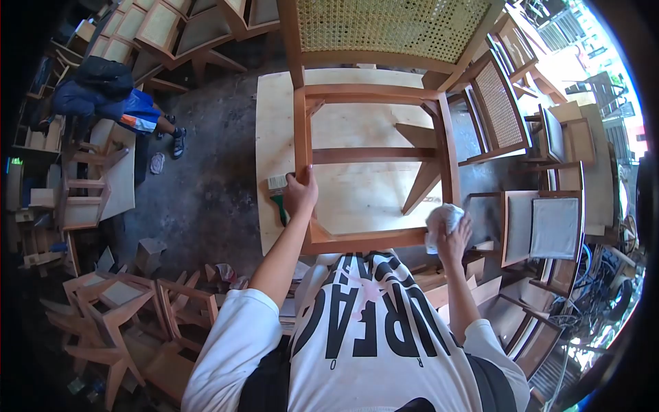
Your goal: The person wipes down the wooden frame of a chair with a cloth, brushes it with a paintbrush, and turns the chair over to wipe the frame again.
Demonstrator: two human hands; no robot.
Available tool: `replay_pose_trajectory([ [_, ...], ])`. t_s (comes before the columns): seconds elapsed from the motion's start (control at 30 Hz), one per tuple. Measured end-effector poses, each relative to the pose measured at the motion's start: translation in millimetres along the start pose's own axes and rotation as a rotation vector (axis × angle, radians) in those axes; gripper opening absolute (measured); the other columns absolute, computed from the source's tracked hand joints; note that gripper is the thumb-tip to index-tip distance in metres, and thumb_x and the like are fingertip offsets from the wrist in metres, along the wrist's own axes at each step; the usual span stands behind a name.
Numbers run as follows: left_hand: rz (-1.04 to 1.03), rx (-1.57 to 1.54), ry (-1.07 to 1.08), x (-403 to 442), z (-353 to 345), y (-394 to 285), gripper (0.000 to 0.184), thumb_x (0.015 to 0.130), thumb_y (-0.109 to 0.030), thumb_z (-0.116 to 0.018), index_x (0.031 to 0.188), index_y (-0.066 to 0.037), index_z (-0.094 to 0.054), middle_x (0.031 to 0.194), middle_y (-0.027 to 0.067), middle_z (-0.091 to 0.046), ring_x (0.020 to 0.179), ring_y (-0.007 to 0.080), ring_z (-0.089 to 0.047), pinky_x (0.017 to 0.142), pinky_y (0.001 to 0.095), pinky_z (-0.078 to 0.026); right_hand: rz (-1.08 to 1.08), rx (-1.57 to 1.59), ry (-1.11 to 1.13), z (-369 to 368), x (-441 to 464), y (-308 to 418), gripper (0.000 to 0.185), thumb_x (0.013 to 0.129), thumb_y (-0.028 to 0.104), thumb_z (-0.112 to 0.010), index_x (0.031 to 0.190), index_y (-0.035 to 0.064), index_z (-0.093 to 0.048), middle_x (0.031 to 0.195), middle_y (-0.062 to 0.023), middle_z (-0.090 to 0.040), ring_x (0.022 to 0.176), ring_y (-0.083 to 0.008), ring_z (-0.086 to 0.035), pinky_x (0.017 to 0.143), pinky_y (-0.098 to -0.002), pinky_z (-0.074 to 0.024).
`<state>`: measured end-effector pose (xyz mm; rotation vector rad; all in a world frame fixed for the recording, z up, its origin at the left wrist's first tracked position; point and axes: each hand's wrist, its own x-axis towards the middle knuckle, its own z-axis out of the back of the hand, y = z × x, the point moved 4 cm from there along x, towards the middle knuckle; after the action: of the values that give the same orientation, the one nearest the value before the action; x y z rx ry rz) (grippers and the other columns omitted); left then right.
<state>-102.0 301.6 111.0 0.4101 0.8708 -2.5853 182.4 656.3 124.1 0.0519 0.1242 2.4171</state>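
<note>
A wooden chair frame (371,242) with an open seat and a woven cane back (391,27) stands on a pale plywood board (274,110). My left hand (301,192) is closed around the left rail of the seat frame. Beside that hand, a paintbrush (278,196) with pale bristles and a green handle lies on the board. My right hand (456,237) presses a white cloth (443,221) against the near right corner of the frame. The cloth and fingers hide that corner.
Another person (117,106) in blue shorts is at the far left. Cane-backed chairs (501,103) stand on the right, with a padded chair (556,226) nearer. Unfinished chair frames (117,302) crowd the lower left. A dark concrete floor (206,137) runs left of the board.
</note>
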Motion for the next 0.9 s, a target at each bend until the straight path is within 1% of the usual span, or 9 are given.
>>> replay_pose_trajectory([
  [0.13, 0.016, -0.081, 0.049, 0, 3, 6, 0.077, 0.088, -0.070, -0.044, 0.128, -0.003, -0.048, 0.113, 0.0276, -0.064, 0.108, 0.0433, -0.062, 0.091, 0.0491, -0.049, 0.337, 0.064, 0.183, -12, -46, 110, 0.060, 0.090, 0.034, -0.060, 0.138, 0.0008, -0.046, 0.142, -0.0244, -0.044, 0.140, -0.0420, -0.030, 0.115, -0.0603, -0.0159],
  [0.23, 0.013, -0.165, 0.108, 13, -11, 22, 0.080, 0.087, -0.071, -0.045, 0.126, 0.000, -0.049, 0.115, 0.0280, -0.063, 0.109, 0.0436, -0.061, 0.092, 0.0483, -0.048, 0.548, 0.151, 0.261, -11, -78, 198, 0.062, 0.090, 0.042, -0.059, 0.135, 0.0001, -0.049, 0.136, -0.0186, -0.053, 0.133, -0.0339, -0.044, 0.115, -0.0520, -0.0233],
  [0.37, -0.003, -0.229, 0.175, 21, -17, 28, 0.083, 0.087, -0.071, -0.045, 0.124, 0.003, -0.049, 0.116, 0.0294, -0.062, 0.110, 0.0443, -0.060, 0.093, 0.0473, -0.048, 0.697, 0.286, 0.376, -1, -82, 246, 0.064, 0.090, 0.048, -0.057, 0.134, 0.0019, -0.052, 0.129, -0.0176, -0.059, 0.125, -0.0324, -0.052, 0.112, -0.0523, -0.0283],
  [0.47, 0.007, -0.193, 0.147, 19, -15, 24, 0.083, 0.087, -0.071, -0.045, 0.122, 0.004, -0.051, 0.116, 0.0310, -0.062, 0.110, 0.0445, -0.060, 0.094, 0.0465, -0.048, 0.664, 0.258, 0.557, -5, -65, 231, 0.061, 0.090, 0.049, -0.058, 0.131, 0.0036, -0.055, 0.128, -0.0163, -0.059, 0.123, -0.0307, -0.053, 0.111, -0.0526, -0.0291],
  [0.57, 0.045, -0.198, 0.106, 20, -20, 28, 0.085, 0.086, -0.072, -0.046, 0.121, 0.005, -0.053, 0.114, 0.0319, -0.062, 0.109, 0.0446, -0.060, 0.094, 0.0469, -0.047, 0.498, 0.090, 0.551, -3, -32, 205, 0.040, 0.090, 0.037, -0.060, 0.102, 0.0010, -0.072, 0.124, -0.0190, -0.060, 0.116, -0.0348, -0.056, 0.108, -0.0441, -0.0361],
  [0.67, 0.031, -0.173, 0.044, 19, -17, 25, 0.088, 0.085, -0.073, -0.046, 0.121, 0.006, -0.053, 0.113, 0.0316, -0.062, 0.109, 0.0445, -0.060, 0.094, 0.0465, -0.047, 0.297, 0.242, 0.506, -1, 8, 198, 0.040, 0.085, 0.033, -0.062, 0.105, -0.0012, -0.069, 0.106, -0.0252, -0.065, 0.095, -0.0403, -0.063, 0.087, -0.0466, -0.0510],
  [0.77, -0.007, -0.114, -0.040, 16, -14, 19, 0.089, 0.084, -0.074, -0.046, 0.124, 0.005, -0.053, 0.114, 0.0304, -0.062, 0.110, 0.0442, -0.060, 0.094, 0.0470, -0.047, 0.134, 0.460, 0.521, -79, 26, 210, 0.044, 0.088, 0.036, -0.060, 0.111, -0.0018, -0.064, 0.099, -0.0206, -0.068, 0.086, -0.0363, -0.065, 0.082, -0.0454, -0.0523],
  [0.83, 0.034, -0.046, -0.035, 11, -10, 18, 0.089, 0.084, -0.074, -0.046, 0.130, 0.002, -0.051, 0.121, 0.0283, -0.059, 0.115, 0.0427, -0.058, 0.098, 0.0467, -0.045, -0.008, 1.002, 0.682, -127, 14, 248, 0.053, 0.093, 0.049, -0.056, 0.117, 0.0016, -0.060, 0.100, -0.0146, -0.069, 0.086, -0.0292, -0.066, 0.080, -0.0422, -0.0528],
  [0.9, 0.046, 0.004, -0.084, 11, -11, 19, 0.089, 0.084, -0.074, -0.047, 0.133, 0.000, -0.050, 0.127, 0.0266, -0.057, 0.119, 0.0413, -0.055, 0.100, 0.0476, -0.044, -0.279, 0.923, 1.231, -171, -1, 292, 0.060, 0.097, 0.058, -0.045, 0.114, 0.0039, -0.062, 0.103, -0.0099, -0.069, 0.086, -0.0227, -0.065, 0.077, -0.0389, -0.0525],
])
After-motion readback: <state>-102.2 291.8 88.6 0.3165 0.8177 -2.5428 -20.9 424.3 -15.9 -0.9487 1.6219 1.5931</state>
